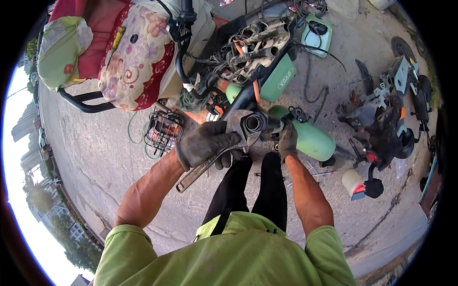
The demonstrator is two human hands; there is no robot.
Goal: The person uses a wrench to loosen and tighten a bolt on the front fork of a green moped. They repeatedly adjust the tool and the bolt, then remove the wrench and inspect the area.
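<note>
Most of my view: ground (90, 148), grey and rough.
Cover (133, 71): floral with red edges, at the upper left, a black handlebar (188, 18) just beside it.
Scooter (384, 114): well apart on the right, dark with pale green parts and a red light (371, 157).
Shirt (229, 257): lime green, filling the bottom of my feed, with black trousers (234, 188) beyond it.
Shell (315, 141): pale green and rounded, lying right of centre.
Panel (279, 81): pale green too, farther up, near a tangle of wires (242, 46).
Basket (150, 133): wire, left of centre, with orange and dark items (168, 125) inside that I cannot make out.
Bucket (352, 181): pale, on the ground at right, with a dark cap (374, 188) just beside it.
Wrench (202, 170): centre, tilted, handle down to the left, head up against the pipe (269, 125); how far its jaws go round it, I cannot tell.
Left hand (205, 144): gloved in grey, wrapped on the wrench near its head, thumb on top, fingertips showing past the handle.
Right hand (287, 140): also gloved, curled round the pipe's right end; part of its grip is hidden from me.
Pipe: dark, between my 2 hands, in front of the trousers, hollow round end facing up.
</note>
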